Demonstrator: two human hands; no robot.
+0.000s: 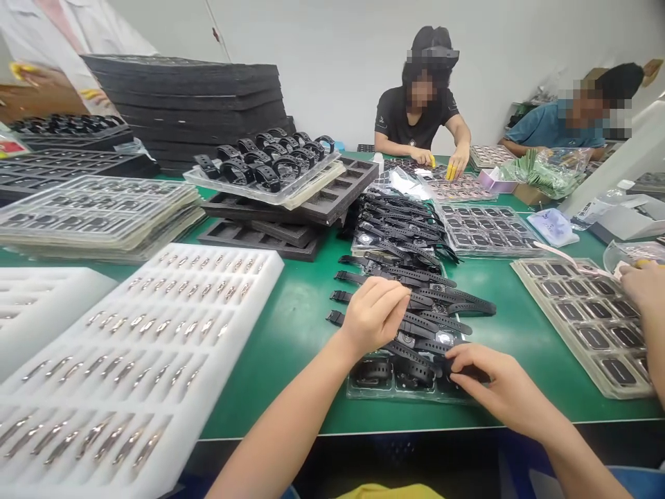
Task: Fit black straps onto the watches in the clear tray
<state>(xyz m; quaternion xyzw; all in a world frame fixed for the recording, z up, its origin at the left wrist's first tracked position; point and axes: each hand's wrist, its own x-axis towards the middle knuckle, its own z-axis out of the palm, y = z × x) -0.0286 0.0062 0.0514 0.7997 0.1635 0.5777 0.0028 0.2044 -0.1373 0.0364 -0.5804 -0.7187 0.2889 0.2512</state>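
My left hand [375, 313] is closed above the rows of black watch straps [415, 277], its fingers curled together; what it holds, if anything, is hidden. At the front right corner of the clear tray [358, 393], my right hand [485, 378] pinches a black watch strap [447, 367] between thumb and fingers. Coiled black straps [373, 371] sit in the tray's front compartments. Behind them, watches with straps laid out flat lie side by side across the tray.
A white foam tray [171, 305] of small metal parts stands at the left. Stacked black trays [291, 201] hold a tray of looped straps [270, 163]. At the right, another person's hand [644, 284] is beside trays of watch faces [597, 336]. Two people work across the green table [291, 305].
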